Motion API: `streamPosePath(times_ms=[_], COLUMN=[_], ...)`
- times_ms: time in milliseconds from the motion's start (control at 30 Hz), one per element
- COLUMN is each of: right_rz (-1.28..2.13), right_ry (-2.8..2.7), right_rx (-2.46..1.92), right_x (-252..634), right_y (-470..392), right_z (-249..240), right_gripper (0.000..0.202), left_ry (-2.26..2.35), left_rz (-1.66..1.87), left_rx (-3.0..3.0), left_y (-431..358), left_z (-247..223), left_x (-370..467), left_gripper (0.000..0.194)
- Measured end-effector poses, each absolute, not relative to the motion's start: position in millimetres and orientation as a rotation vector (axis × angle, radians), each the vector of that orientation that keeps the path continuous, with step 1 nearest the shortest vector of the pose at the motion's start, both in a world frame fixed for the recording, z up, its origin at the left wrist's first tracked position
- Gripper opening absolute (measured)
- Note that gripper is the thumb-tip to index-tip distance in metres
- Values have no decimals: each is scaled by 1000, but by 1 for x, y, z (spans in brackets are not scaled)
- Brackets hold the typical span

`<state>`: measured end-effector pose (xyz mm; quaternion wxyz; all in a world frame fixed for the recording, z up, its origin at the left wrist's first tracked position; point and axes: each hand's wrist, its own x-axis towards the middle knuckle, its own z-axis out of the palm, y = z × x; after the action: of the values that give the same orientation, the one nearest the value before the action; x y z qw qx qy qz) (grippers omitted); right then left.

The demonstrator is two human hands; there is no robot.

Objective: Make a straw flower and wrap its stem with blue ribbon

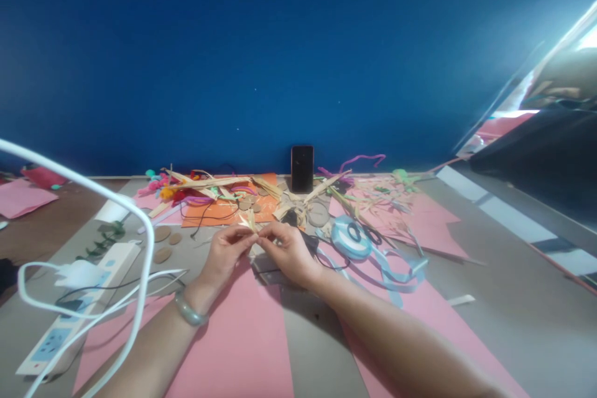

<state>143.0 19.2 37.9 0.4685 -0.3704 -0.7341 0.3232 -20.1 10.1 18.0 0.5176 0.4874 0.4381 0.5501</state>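
Head view: one pale dried strip (250, 219), located at mid-table, its loose ends pointing away from the wearer. Left hand (227, 255): thumb and fingertips pinching the strip; bangle (190, 311) at the wrist. Right hand (290, 256): thumb and fingertips likewise pinching it, just touching those of the left. Pink sheet (236, 342), flat below the hands. Orange sheet (209, 216), beyond the left hand, partly covered by further pale strips. Phone (302, 169), upright, near the blue wall (298, 62). Blue ribbon roll (344, 241), right of the right hand, partly unwound, black-handled scissors (365, 233) against it. Round tan discs (163, 255), several, left of the left hand. Power strip (112, 264), far left, white plug (80, 274) upon it.
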Motion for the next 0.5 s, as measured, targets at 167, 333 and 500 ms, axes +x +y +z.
streamPosePath(times_ms=[167,333,500], right_rz=[761,803,964], right_ry=[-1853,-1761,-1568], right_rx=[-910,-923,-862], right_x=[144,153,161], right_y=[21,22,22], right_z=[37,47,70], right_gripper=[11,8,17], left_ry=[1079,1041,1005], left_rz=[1373,1422,1410], left_rx=[1292,1365,1462], left_y=[9,7,4], left_z=[18,20,24], left_x=[-21,-20,-17], left_gripper=[21,21,19])
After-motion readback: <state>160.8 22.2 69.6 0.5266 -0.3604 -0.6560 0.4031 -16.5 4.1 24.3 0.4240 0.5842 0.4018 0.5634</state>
